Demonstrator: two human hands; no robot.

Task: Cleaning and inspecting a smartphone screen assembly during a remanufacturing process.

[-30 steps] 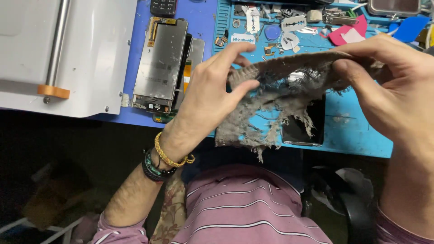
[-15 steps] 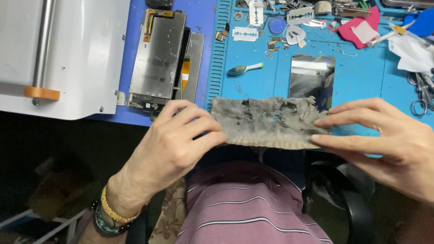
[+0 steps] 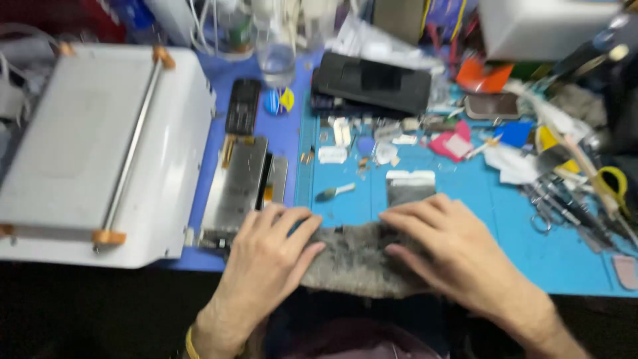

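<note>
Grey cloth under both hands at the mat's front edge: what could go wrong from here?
The grey cloth overhangs the blue mat's front edge, so it may slide off toward the lap if the left hand or right hand lifts. A small grey rectangular part lies just beyond the fingers and could get nudged. The opened phone body beside the left hand might be bumped too.

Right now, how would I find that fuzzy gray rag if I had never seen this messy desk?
Start at the big white machine on the left, then follow the near edge of the blue mat toward the middle. The gray rag lies there, pressed flat under the left hand and right hand. It is the only soft, furry thing among hard tools and parts.
</note>
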